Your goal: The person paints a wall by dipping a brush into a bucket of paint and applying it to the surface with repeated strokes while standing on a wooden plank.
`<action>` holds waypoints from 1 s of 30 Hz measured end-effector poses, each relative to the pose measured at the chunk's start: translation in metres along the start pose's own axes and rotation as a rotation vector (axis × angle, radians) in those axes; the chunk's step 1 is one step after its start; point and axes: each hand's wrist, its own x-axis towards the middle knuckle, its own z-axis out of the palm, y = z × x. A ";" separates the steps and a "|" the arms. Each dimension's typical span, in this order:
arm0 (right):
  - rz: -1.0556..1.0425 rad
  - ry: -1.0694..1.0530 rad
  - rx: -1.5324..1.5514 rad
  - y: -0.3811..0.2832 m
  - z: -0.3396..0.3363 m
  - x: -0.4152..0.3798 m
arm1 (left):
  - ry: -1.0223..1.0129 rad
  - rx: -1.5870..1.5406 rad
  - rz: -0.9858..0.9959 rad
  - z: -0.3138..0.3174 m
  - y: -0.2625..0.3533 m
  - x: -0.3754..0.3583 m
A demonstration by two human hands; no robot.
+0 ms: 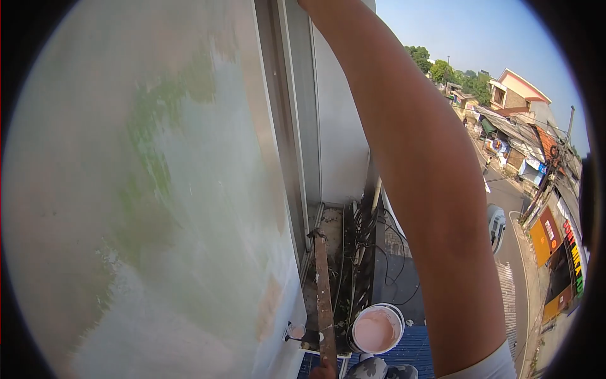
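My right arm stretches up across the view; only the edge of my right hand shows at the top, beside the window frame, and its fingers are hidden. At the bottom edge, part of my left hand is closed on the lower end of a long, worn wooden plank. On my left is a wall with patchy pale paint over green and beige areas. A white bucket of pale pink paint stands just right of the plank.
Dark cables run along the narrow ledge beyond the plank. My camouflage-patterned knees are below the bucket, over blue corrugated roofing. Far below right lies a street with a parked vehicle, shops and overhead wires.
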 end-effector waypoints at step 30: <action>0.067 0.027 0.035 0.015 -0.059 -0.101 | 0.061 -0.023 0.073 0.000 -0.005 -0.006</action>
